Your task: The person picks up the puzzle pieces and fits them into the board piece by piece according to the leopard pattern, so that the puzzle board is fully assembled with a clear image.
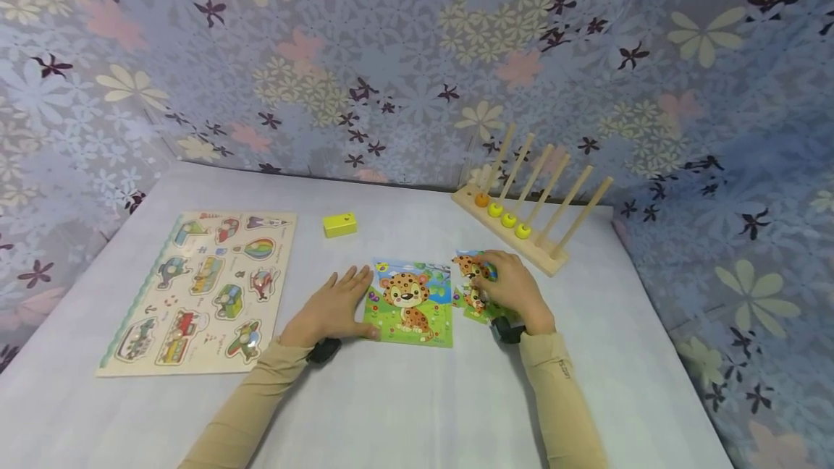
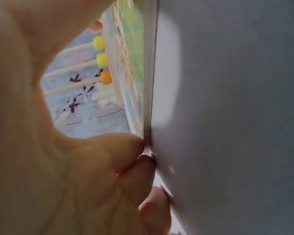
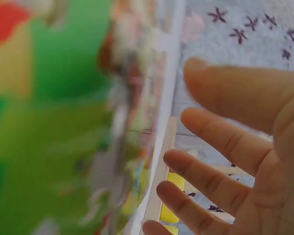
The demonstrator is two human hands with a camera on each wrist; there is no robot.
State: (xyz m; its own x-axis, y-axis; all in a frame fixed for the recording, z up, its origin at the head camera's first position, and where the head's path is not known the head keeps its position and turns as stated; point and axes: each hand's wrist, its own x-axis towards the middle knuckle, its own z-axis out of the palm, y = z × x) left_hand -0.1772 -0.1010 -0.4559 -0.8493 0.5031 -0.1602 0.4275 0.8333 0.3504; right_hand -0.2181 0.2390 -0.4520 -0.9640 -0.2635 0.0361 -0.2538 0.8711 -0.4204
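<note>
A square leopard picture board (image 1: 407, 302) lies flat on the table. My left hand (image 1: 331, 307) rests along its left side, fingers spread toward the upper corner and thumb at the lower edge. In the left wrist view the fingertips (image 2: 132, 147) are right at the board's edge. To the right of it lie several loose leopard puzzle pieces (image 1: 469, 295). My right hand (image 1: 517, 288) is over them and hides part of them. In the right wrist view its fingers (image 3: 215, 137) are spread with nothing between them, beside blurred green pieces (image 3: 59, 147).
On the left lies a wooden vehicle puzzle board (image 1: 218, 302). A small yellow box (image 1: 339, 225) stands behind the left hand. A wooden peg rack (image 1: 554, 263) with upright rods, several yellow beads and an orange bead stands at the back right, near the patterned cloth wall (image 1: 404, 56).
</note>
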